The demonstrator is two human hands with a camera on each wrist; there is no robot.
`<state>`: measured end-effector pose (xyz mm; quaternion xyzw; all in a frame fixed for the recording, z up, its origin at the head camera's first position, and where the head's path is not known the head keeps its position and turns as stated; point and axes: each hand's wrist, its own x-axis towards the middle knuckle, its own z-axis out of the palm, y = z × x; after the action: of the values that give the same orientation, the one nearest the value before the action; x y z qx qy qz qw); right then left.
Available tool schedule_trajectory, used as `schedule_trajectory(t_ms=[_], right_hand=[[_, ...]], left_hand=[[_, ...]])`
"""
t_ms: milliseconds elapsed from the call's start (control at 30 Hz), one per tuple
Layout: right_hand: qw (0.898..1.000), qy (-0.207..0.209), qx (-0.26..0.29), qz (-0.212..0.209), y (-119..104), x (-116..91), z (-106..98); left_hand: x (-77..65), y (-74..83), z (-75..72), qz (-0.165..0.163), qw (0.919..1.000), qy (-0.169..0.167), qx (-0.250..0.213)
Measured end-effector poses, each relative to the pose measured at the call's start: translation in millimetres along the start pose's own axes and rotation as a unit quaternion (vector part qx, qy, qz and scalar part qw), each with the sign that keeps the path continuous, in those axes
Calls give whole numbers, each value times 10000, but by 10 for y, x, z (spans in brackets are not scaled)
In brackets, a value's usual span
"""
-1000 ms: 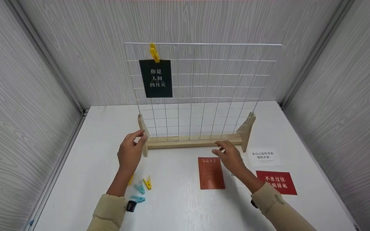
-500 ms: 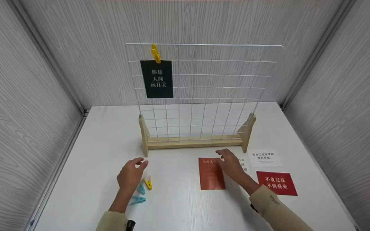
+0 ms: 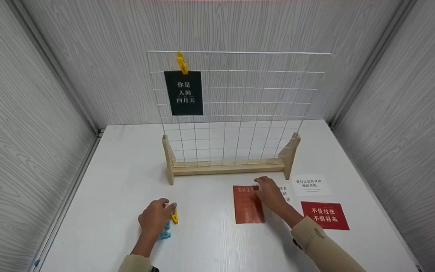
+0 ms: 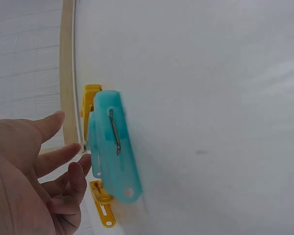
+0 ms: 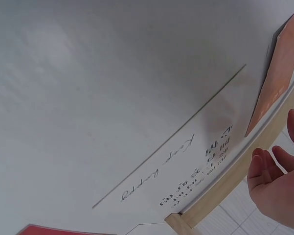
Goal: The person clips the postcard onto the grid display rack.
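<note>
My left hand (image 3: 155, 218) hovers beside a small group of plastic clothespins, its fingers loosely bent and holding nothing. A yellow clothespin (image 3: 175, 217) shows just past the fingertips, while a teal clothespin (image 3: 164, 235) is partly hidden by the hand. Seen from the left wrist, a second teal clothespin (image 4: 94, 164) and another yellow clothespin (image 4: 105, 205) lie close to the fingers. Over the right edge of an orange-red card (image 3: 248, 207) is my right hand (image 3: 273, 195), fingers relaxed with nothing gripped. It covers part of a white card (image 5: 176, 171) with printed text.
Behind the hands stands a white wire grid (image 3: 255, 88) on a wooden base (image 3: 229, 169). A yellow clothespin (image 3: 182, 62) holds a dark green card (image 3: 184, 94) at its upper left. To the right lie a white card (image 3: 311, 186) and a red card (image 3: 325, 216).
My left hand has come down and back from the base's left end to the clothespins. The right hand has lowered slightly and now overlaps the orange-red card's edge.
</note>
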<state>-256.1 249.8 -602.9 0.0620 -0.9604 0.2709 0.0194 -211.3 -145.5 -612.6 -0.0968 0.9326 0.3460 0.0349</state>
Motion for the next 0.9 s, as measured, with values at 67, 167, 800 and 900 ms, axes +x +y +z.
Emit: schedule_trajectory(t_ms=[67,167,800,900], right_hand=[[9999,-45,-107,18,3,8,22],[9997,-54,-232,-4,3,12,54],[9982,-192,-559,-119,60,-2,166],[9978,-133,-637,-155,63,-2,162]], left_hand=[[-10,-11,22,-21,10000,-16,49],[-21,-5,50,-4,9999,-4,126],[-76,30,135,704,9874,402,1360],[-95,42,123,790,9857,427,1427]])
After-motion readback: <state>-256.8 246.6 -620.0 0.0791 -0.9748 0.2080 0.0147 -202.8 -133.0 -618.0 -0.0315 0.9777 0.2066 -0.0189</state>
